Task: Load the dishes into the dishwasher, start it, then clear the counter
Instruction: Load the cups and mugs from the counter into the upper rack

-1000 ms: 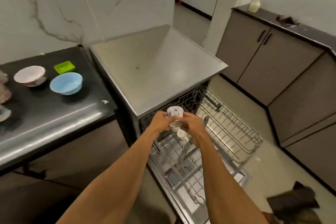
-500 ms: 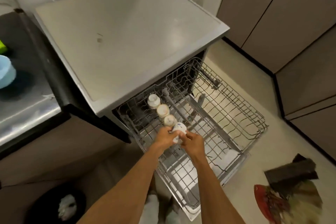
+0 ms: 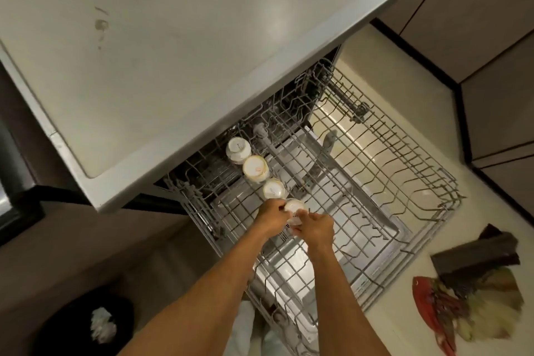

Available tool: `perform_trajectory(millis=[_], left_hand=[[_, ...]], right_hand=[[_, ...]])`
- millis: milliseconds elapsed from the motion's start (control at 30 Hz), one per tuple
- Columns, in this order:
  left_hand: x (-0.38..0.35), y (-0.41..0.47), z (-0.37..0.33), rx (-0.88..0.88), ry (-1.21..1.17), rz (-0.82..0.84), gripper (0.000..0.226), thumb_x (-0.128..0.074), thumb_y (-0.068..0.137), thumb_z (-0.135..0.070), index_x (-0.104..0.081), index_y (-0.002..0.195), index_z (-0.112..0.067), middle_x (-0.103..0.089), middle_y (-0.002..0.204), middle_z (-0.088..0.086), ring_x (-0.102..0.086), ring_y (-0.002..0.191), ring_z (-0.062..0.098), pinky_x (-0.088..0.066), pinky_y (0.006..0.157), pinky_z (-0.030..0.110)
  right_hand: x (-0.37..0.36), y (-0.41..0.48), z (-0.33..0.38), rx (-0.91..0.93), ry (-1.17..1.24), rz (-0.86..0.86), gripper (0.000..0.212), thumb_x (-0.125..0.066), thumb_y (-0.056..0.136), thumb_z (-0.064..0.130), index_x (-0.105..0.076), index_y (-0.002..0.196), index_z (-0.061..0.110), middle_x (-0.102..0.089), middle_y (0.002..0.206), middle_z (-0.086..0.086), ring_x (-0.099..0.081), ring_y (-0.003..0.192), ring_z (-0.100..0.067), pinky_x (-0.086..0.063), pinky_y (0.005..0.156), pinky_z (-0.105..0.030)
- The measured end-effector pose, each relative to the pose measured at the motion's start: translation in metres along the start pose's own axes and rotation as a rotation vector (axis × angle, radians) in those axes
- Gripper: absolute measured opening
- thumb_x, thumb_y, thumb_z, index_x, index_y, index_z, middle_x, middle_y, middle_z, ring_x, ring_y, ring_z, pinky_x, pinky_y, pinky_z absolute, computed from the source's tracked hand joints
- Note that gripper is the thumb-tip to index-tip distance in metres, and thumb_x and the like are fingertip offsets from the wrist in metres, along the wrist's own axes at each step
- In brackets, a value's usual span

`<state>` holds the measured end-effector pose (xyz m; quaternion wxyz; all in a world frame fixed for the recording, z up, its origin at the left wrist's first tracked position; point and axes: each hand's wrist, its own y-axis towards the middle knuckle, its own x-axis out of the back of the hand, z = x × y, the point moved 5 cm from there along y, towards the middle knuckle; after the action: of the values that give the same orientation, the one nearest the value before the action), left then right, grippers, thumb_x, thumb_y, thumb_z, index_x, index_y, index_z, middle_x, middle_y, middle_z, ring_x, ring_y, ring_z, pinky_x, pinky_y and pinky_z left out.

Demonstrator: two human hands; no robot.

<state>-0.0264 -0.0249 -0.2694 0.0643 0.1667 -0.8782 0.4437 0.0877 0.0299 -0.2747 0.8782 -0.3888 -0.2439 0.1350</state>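
The dishwasher's upper wire rack (image 3: 375,170) is pulled out over the open door. Three small white cups stand upside down in a row along its left side: one (image 3: 237,149) at the back, one (image 3: 255,167) in the middle, one (image 3: 274,188) nearest me. A fourth white cup (image 3: 294,209) sits upside down at the front end of that row. My left hand (image 3: 271,218) and my right hand (image 3: 315,227) both grip this cup from either side, low in the rack.
The dishwasher's steel top (image 3: 179,46) juts out above the rack's back. Brown cabinets (image 3: 476,9) line the right. A patterned cloth and dark item (image 3: 474,283) lie on the floor at right. A black bin (image 3: 86,326) with crumpled paper stands at lower left.
The view dropped from the counter to the rack. Both hands carried the cup from above the rack down to the front end of the cup row, turning it upside down.
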Motion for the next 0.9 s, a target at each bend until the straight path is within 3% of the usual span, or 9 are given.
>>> perform_trajectory(millis=[333, 533, 700, 800, 900], left_hand=[[-0.012, 0.019, 0.013, 0.059, 0.018, 0.063, 0.036, -0.058, 0.092, -0.014, -0.058, 0.127, -0.022, -0.063, 0.121, 0.006, -0.058, 0.112, 0.025, -0.048, 0.099, 0.044], [-0.015, 0.016, 0.012, 0.076, 0.014, 0.067, 0.051, -0.059, 0.093, -0.019, -0.042, 0.141, -0.024, -0.055, 0.132, 0.003, -0.052, 0.12, 0.023, -0.045, 0.102, 0.038], [-0.018, 0.011, 0.018, 0.102, 0.105, 0.004, 0.056, -0.053, 0.094, -0.029, -0.023, 0.141, -0.028, -0.055, 0.124, 0.004, -0.055, 0.111, 0.025, -0.047, 0.097, 0.048], [-0.015, 0.011, 0.018, 0.095, 0.087, -0.024, 0.057, -0.05, 0.096, -0.027, -0.016, 0.141, -0.022, -0.051, 0.123, 0.005, -0.052, 0.104, 0.02, -0.047, 0.091, 0.04], [-0.009, 0.011, 0.014, 0.069, 0.101, -0.046, 0.05, -0.048, 0.098, -0.021, -0.02, 0.139, -0.018, -0.05, 0.12, 0.003, -0.049, 0.098, 0.018, -0.042, 0.079, 0.034]], right_hand=[[-0.009, 0.014, -0.012, -0.084, 0.036, 0.008, 0.019, -0.065, 0.093, 0.011, -0.061, 0.075, 0.011, -0.068, 0.077, -0.013, -0.07, 0.075, -0.029, -0.06, 0.072, -0.039], [-0.014, 0.018, -0.012, -0.051, -0.002, -0.006, 0.006, -0.063, 0.094, 0.012, -0.064, 0.09, 0.008, -0.071, 0.084, -0.016, -0.071, 0.076, -0.029, -0.059, 0.067, -0.036], [-0.02, 0.022, -0.012, -0.031, -0.034, -0.022, 0.031, -0.068, 0.092, 0.02, -0.067, 0.115, 0.0, -0.073, 0.092, -0.017, -0.072, 0.083, -0.029, -0.059, 0.082, -0.048], [-0.024, 0.022, -0.008, -0.016, -0.024, -0.029, 0.039, -0.07, 0.091, 0.02, -0.062, 0.121, -0.003, -0.072, 0.101, -0.018, -0.071, 0.089, -0.031, -0.057, 0.085, -0.049], [-0.028, 0.023, -0.006, -0.027, 0.02, -0.001, 0.04, -0.068, 0.091, 0.012, -0.058, 0.125, -0.006, -0.069, 0.105, -0.02, -0.07, 0.092, -0.034, -0.057, 0.086, -0.05]])
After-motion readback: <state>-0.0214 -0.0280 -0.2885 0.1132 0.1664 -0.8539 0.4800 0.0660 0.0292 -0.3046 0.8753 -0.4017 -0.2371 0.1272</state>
